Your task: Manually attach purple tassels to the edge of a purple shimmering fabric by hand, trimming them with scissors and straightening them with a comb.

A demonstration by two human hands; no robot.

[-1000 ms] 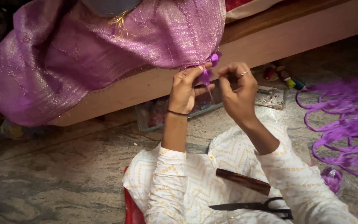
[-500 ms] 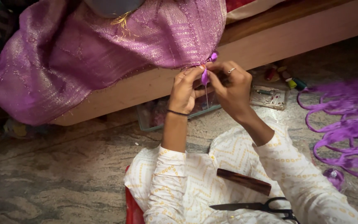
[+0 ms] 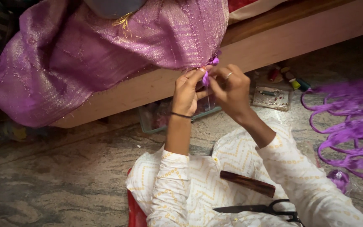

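Tassel at the hem of a purple sari draped off a bed edge: left hand and right hand meet, both pinching it. Steady tension likely keeps the knot tight; scissors lie in the lap.

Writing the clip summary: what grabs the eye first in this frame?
The big shimmering purple cloth draped over the wooden ledge fills the upper left. At its lower corner, the left hand and right hand pinch a small purple tassel. Loose purple thread strands sprawl on the floor at right, and black scissors lie on the lap.
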